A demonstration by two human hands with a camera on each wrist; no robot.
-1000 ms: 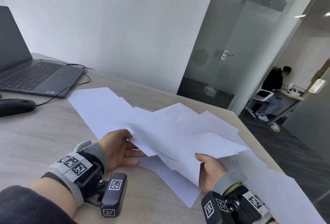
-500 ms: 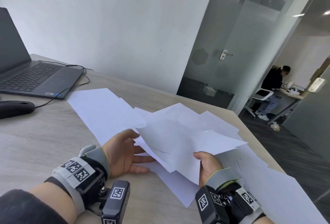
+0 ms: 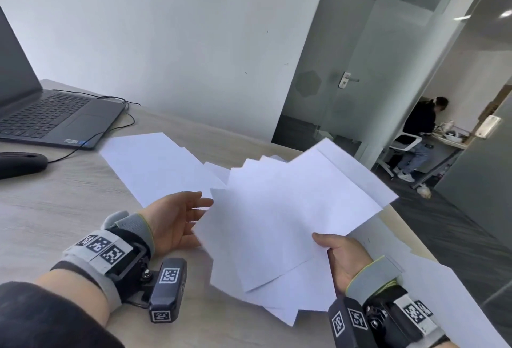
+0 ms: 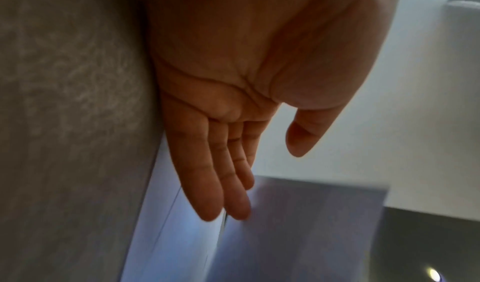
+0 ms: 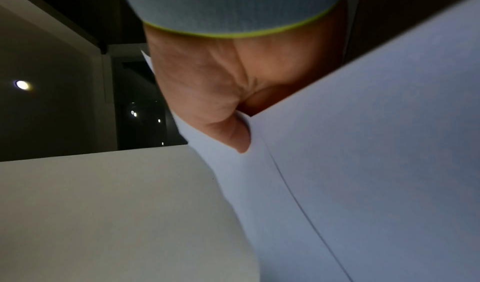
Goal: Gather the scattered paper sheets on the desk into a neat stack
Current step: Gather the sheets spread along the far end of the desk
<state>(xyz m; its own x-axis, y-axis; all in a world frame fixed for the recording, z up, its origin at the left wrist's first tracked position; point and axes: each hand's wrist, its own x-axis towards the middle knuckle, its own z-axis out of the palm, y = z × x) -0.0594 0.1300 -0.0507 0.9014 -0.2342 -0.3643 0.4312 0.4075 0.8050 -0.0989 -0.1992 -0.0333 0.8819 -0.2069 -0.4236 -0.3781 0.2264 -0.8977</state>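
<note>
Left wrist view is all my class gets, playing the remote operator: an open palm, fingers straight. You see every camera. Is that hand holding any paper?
Observer: No. The left hand is open beside the raised sheets.
Operator: So who holds them?
Observer: The right hand grips their lower edge; in the right wrist view, paper curves round the thumb.
Operator: Anything left on the desk?
Observer: Yes, a sheet lies flat near the laptop.

Paper sheets point(image 3: 291, 209) smooth, matt white; desk point(image 3: 55, 209) pale matt wood-grain; laptop point(image 3: 55, 117) matt grey
</note>
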